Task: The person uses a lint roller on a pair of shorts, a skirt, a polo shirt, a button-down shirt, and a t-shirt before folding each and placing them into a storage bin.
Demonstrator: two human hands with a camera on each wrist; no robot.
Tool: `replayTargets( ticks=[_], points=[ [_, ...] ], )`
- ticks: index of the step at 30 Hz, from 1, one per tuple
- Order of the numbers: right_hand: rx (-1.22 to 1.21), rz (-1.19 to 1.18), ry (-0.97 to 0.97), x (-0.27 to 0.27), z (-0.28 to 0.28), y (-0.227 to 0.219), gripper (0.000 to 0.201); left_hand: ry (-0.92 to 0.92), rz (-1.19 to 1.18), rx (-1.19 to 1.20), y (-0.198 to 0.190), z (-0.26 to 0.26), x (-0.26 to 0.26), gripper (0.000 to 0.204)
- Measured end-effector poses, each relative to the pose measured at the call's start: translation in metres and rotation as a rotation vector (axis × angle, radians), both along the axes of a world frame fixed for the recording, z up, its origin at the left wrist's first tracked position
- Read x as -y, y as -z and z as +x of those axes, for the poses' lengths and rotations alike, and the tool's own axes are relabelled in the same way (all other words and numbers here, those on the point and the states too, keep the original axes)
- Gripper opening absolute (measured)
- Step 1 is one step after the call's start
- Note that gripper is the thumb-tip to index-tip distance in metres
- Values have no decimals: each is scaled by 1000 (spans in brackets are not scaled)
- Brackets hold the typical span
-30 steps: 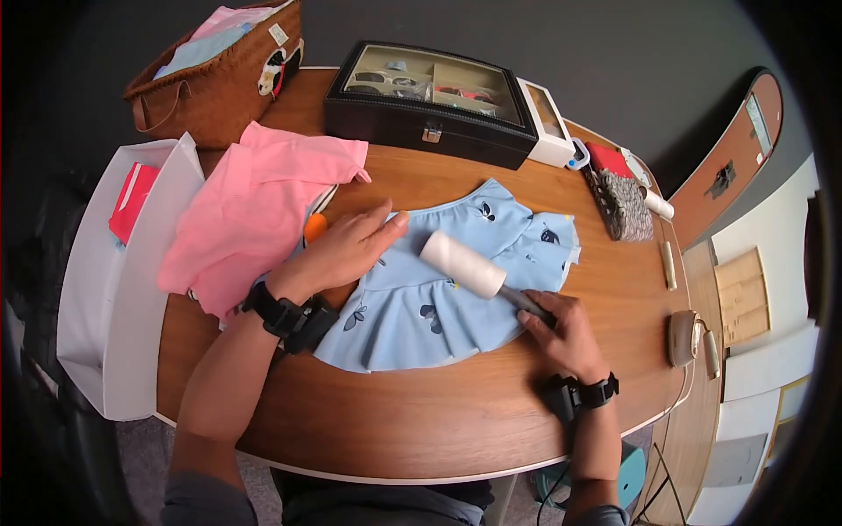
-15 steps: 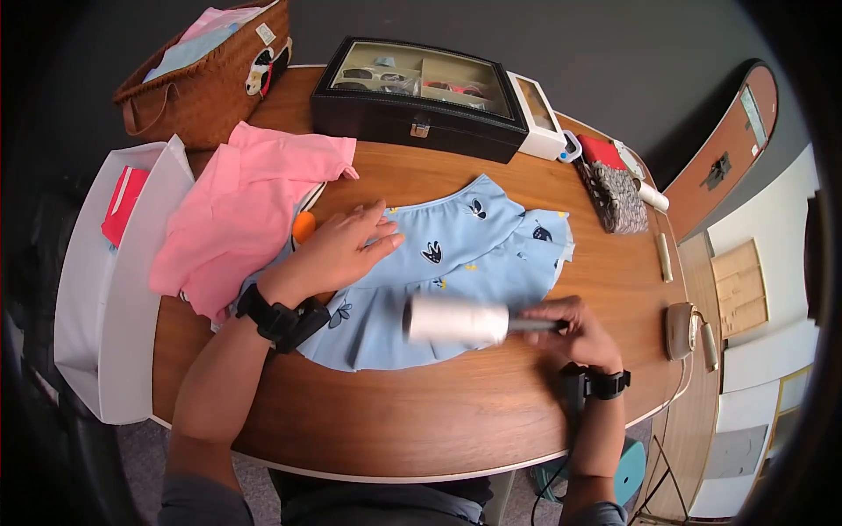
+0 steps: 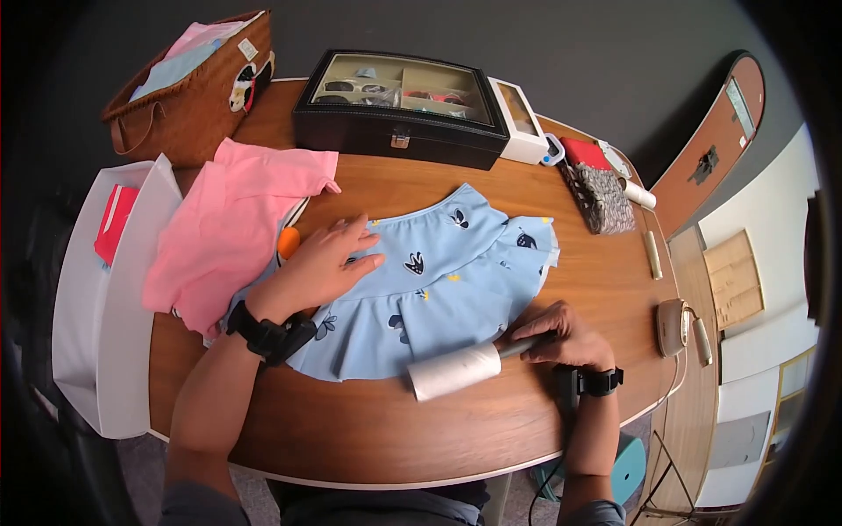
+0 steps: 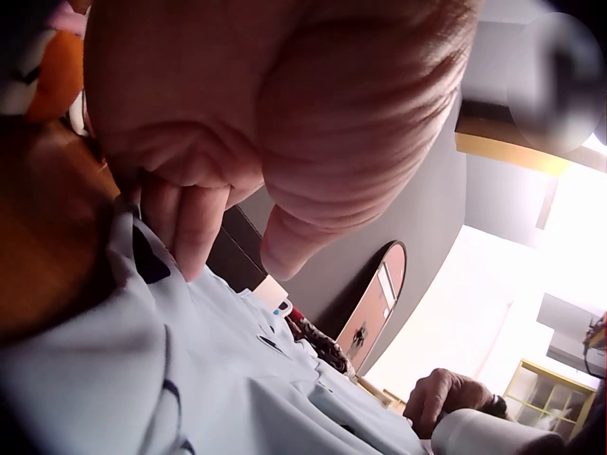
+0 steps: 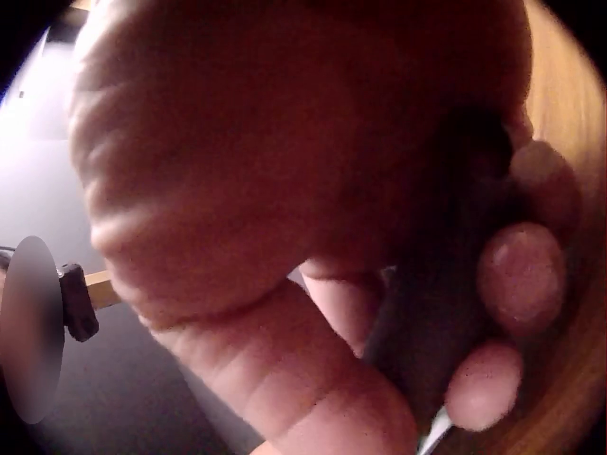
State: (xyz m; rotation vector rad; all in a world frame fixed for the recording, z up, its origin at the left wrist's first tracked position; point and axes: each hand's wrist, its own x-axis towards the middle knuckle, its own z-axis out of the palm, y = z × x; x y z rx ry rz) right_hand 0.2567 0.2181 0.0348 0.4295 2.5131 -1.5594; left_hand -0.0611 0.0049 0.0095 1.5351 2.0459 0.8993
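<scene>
A light-blue ruffled garment with dark printed figures [image 3: 438, 263] lies spread on the wooden table. My left hand [image 3: 320, 267] rests on its left side, fingers mostly straight; the left wrist view has the fingers [image 4: 199, 232] at the cloth's edge. In my right hand [image 3: 566, 337] is the dark handle of a lint roller with a white sheet roll [image 3: 456, 371]. That roll is at the garment's front hem, overlapping it in the head view. From the right wrist, curled fingers [image 5: 522, 280] wrap the handle, which is mostly in shadow.
Left of the garment lie a pink shirt [image 3: 232, 215] and a white open box [image 3: 123, 333]. Behind stand a brown basket [image 3: 184, 110] of clothes and a black glasses case [image 3: 395, 131]. A knitted item [image 3: 605, 203] and a spare white roll [image 3: 638, 195] lie at the right.
My right hand has drawn the lint roller from the middle of the garment toward me, down to the front hem. The left hand has stayed on the garment's left side.
</scene>
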Motion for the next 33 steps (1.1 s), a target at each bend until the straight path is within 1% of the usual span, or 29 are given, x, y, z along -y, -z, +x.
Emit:
replayTargets(
  ticks=[1, 2, 4, 5, 7, 9, 10, 12, 13, 14, 15, 16, 17, 18, 19, 21, 22, 24, 25, 27, 29, 30, 31, 32, 33],
  points=[
    [-52, 9, 17, 1, -1, -2, 35, 5, 3, -2, 1, -1, -1, 65],
    [-51, 9, 20, 4, -1, -2, 35, 5, 32, 11, 6, -2, 0, 66],
    [-91, 22, 336, 11, -1, 0, 32, 8, 53, 31, 14, -3, 1, 66],
    [-89, 19, 339, 14, -3, 2, 32, 12, 72, 9, 17, -4, 2, 66],
    [-110, 92, 482, 15, -9, 4, 29, 20, 96, -17, 15, -3, 1, 67],
    [-128, 71, 505, 12, -9, 15, 25, -28, 8, 24, 4, 1, 1, 70],
    [-96, 30, 477, 9, -8, 18, 23, -24, 12, 20, -3, 3, 1, 70],
    [-64, -11, 454, 6, -7, 17, 22, -15, -101, 35, -11, 5, 1, 78],
    [-62, 56, 490, 5, -7, 14, 22, -13, -102, 35, -9, 6, 2, 78],
    [-57, 121, 526, 3, -7, 12, 25, 4, -105, -98, -4, 7, 5, 84],
    [-52, 118, 528, -1, -5, 14, 25, 21, -108, -230, -2, 8, 6, 91],
    [-6, 228, 617, -7, -3, 15, 29, 25, -110, -229, -5, 11, 6, 91],
    [36, 341, 706, -13, 0, 17, 33, 49, -198, -178, -14, 14, 6, 96],
    [56, 530, 742, -18, 3, 18, 41, 72, -282, -130, -20, 15, 4, 102],
    [50, 534, 747, -24, 6, 24, 41, 75, -275, -135, -17, 15, 4, 102],
    [37, 853, 862, -34, 12, 37, 42, 197, -134, -293, 2, 13, 6, 109],
    [32, 858, 869, -37, 14, 39, 42, 232, -123, -307, 5, 11, 6, 112],
    [32, 917, 956, -40, 13, 42, 44, 250, -118, -320, 7, 10, 7, 112],
    [25, 919, 956, -37, 11, 38, 44, 261, -118, -327, 7, 9, 7, 112],
    [-103, 768, 909, -25, 4, 27, 44, 257, -129, -318, 5, 9, 7, 112],
    [-232, 517, 842, -10, -6, 24, 42, 255, -137, -307, 4, 9, 8, 112],
    [-286, 407, 758, 7, -13, 16, 39, 254, -149, -309, 5, 8, 7, 113],
    [-241, 365, 671, 20, -16, 10, 38, 256, -161, -312, 5, 9, 7, 114],
    [-247, 409, 541, 28, -19, 10, 37, 258, -158, -317, 4, 9, 6, 114],
    [-197, 518, 421, 41, -24, -1, 35, 247, -168, -318, 4, 10, 6, 116]
  ],
)
